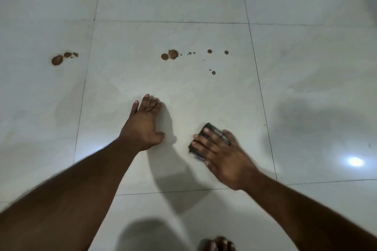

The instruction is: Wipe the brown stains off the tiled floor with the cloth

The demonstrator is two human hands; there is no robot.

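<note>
The cloth [206, 141], a small dark folded pad, is pressed flat on the floor [306, 57] under the right hand [221, 156], whose fingers are spread straight over it rather than curled round it. The left hand [142, 128] is set on the floor just beside it, fingers fairly straight and fanned, with nothing held; its fingertips are blurred, so how firmly they bear down cannot be told.

The brown stains are untouched and lie well beyond both hands: a large cluster [170, 55] with small drops [213, 72] scattered to its right on the same tile, and a second group [58, 59] on the tile to the left.

Since the cloth is only pinned by flat fingers, it could be left behind or bunched on a long push. The blots could be smeared into streaks, or driven into the grout lines [256, 67], if wetter than they look. The glossy floor may let the bracing hand slip.

The cloth's underside is hidden. Toes [221, 244] are cut off at the bottom edge.
</note>
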